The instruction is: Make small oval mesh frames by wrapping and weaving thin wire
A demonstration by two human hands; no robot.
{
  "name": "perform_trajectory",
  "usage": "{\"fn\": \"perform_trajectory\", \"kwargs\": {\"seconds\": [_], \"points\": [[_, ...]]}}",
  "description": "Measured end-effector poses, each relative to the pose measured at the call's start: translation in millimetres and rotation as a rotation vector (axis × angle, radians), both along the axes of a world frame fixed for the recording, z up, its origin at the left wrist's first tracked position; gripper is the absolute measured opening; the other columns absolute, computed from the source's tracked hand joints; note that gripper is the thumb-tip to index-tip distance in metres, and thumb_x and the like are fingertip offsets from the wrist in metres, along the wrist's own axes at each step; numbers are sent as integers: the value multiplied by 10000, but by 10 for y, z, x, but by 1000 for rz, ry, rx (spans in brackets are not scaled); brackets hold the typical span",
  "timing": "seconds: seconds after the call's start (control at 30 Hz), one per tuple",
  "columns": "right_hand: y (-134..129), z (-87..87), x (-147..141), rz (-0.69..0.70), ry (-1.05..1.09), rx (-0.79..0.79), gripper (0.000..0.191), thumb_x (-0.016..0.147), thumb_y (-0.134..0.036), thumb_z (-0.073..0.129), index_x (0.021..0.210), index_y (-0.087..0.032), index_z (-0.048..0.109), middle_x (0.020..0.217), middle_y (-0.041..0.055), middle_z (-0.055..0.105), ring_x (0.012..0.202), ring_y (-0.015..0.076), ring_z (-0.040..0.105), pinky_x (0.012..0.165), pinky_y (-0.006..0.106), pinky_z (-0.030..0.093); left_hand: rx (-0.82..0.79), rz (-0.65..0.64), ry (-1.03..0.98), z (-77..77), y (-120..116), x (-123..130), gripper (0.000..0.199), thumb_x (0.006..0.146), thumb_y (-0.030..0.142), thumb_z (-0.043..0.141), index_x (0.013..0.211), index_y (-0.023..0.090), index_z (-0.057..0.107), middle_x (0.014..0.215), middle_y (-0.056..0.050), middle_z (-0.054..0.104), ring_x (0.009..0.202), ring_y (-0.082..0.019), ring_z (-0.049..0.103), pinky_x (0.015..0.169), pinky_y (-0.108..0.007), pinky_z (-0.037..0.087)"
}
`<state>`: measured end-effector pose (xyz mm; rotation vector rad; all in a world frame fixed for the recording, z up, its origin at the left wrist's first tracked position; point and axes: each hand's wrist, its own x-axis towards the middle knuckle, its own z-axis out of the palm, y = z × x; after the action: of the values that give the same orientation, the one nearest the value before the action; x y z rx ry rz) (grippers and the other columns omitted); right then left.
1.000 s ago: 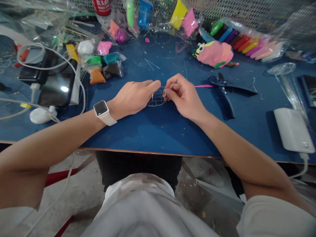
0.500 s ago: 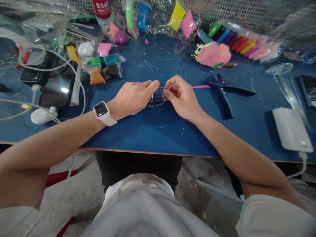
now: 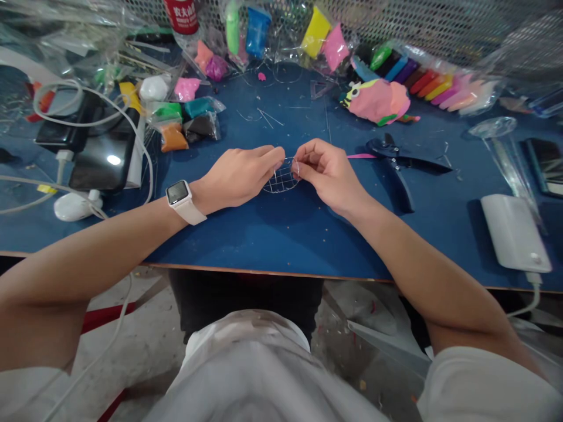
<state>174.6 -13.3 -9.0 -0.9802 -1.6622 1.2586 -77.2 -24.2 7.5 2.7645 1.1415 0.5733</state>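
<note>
Between my hands is a small rounded wire frame (image 3: 281, 183) with a grid of thin silvery wires, held just over the blue table (image 3: 264, 240). My left hand (image 3: 246, 173), a watch (image 3: 179, 194) on its wrist, is closed on the frame's left side. The fingers of my right hand (image 3: 323, 173) pinch the frame's right rim. Part of the frame is hidden behind the fingers. To the right of my right hand lie dark-handled pliers (image 3: 396, 161), with a pink strip (image 3: 360, 156) beside them.
A pink clay figure (image 3: 378, 101) with a googly eye lies beyond the pliers. Bagged coloured clay (image 3: 431, 82) lines the back. At left are black power banks (image 3: 103, 149) with white cables; at right, a white power bank (image 3: 514, 231). Loose wire pieces (image 3: 268, 117) lie ahead.
My right hand has shifted slightly right and nearer to me, and the wire frame's right rim has tilted outward with it. My left hand stays nearly in place, still holding the frame.
</note>
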Motion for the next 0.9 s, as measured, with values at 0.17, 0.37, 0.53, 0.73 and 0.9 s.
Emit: {"fn": "perform_trajectory", "kwargs": {"seconds": [0.17,0.37,0.53,0.73,0.9], "points": [[-3,16,3,14,31,-63,627,798,-822,1012,974,-292,727,816,-15,688,824,199,652,841,387,623,69,7,-8,-35,-1,16,303,1133,140,417,1129,187,716,932,-63,713,644,-172,548,585,-347,274],[11,1,21,47,104,-167,652,750,-783,1064,1012,-291,724,843,-16,684,851,205,679,849,392,637,138,-3,-18,-57,7,18,310,1111,118,431,1112,190,733,936,-65,721,653,-172,575,583,-338,309],[1,-33,5,6,100,-125,583,807,-730,1055,999,-285,732,876,1,724,851,202,693,857,403,655,178,3,42,-62,7,15,320,1130,131,438,1143,187,752,984,-80,754,673,-177,617,593,-327,343],[-2,-53,-9,-29,171,-205,613,747,-688,1108,1031,-278,752,870,-16,722,869,197,718,902,403,673,164,5,20,-73,9,29,315,1122,118,441,1143,189,747,977,-72,738,658,-168,596,581,-335,324],[23,-32,22,29,188,-260,657,741,-674,1117,1099,-264,749,943,3,738,954,208,726,967,416,678,205,8,24,-63,-1,42,327,1120,110,434,1132,191,750,978,-73,739,687,-177,618,579,-350,272]]}}
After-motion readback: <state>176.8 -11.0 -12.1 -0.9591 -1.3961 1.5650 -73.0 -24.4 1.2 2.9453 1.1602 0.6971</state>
